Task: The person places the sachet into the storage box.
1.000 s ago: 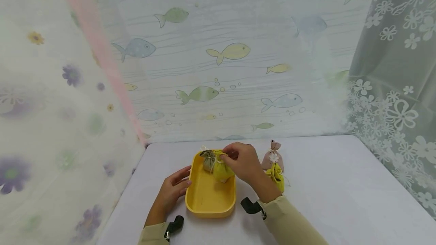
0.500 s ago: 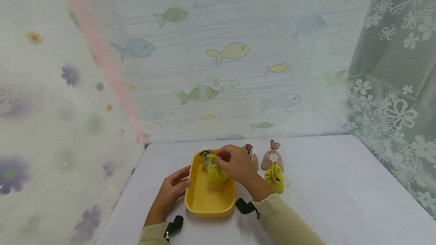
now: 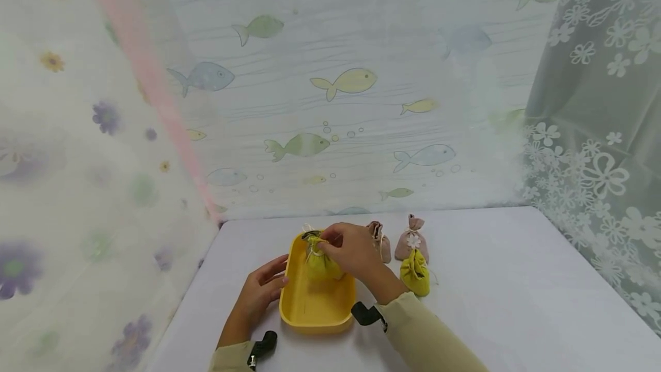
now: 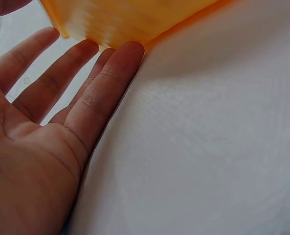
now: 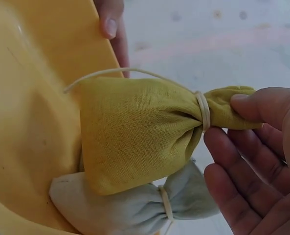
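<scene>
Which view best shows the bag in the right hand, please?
The right wrist view: the yellow-green bag looks large and sharp. The head view shows it small; the left wrist view, not at all.

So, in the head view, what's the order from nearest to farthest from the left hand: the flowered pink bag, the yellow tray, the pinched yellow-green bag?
1. Yellow tray: touching the left hand, on its right.
2. Yellow-green bag: farther right, pinched by the right hand.
3. Flowered pink bag: well right, past the tray.
</scene>
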`<state>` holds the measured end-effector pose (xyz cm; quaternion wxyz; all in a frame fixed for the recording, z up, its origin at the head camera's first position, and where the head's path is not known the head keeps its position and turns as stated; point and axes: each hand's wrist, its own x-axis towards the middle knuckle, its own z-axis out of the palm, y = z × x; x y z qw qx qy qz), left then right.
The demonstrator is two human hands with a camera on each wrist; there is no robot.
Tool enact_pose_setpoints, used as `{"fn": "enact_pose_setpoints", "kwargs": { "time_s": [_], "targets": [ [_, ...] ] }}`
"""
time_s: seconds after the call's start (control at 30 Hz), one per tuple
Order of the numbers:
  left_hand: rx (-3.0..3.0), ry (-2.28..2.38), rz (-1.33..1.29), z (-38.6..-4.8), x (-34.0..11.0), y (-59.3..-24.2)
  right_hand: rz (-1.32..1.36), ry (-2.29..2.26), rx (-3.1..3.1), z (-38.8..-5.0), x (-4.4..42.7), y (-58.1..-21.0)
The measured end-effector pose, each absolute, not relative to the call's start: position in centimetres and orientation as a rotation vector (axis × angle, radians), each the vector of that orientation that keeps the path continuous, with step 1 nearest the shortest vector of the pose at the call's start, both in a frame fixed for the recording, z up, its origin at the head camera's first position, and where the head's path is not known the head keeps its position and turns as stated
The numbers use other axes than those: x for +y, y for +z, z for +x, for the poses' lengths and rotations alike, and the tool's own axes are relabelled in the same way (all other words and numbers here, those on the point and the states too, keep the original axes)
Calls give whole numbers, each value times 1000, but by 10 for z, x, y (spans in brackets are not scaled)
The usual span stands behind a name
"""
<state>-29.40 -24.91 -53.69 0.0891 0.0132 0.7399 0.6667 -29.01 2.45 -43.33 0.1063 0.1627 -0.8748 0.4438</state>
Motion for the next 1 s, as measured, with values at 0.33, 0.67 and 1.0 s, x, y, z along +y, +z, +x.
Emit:
{"fn": "enact_pose_setpoints", "kwargs": {
  "time_s": [0.33,0.67,1.0],
  "targets": [
    [2219,1994,45,-295,-252,-539,490,1353,-2659,-296,13,-433],
    [2187,2021,62,-294,-254,-538,517,1367,-2745,-306,3,-438],
    [2157,2018,72,-296,-251,-538,548,1342,-2782,-308,0,-440]
  ]
}}
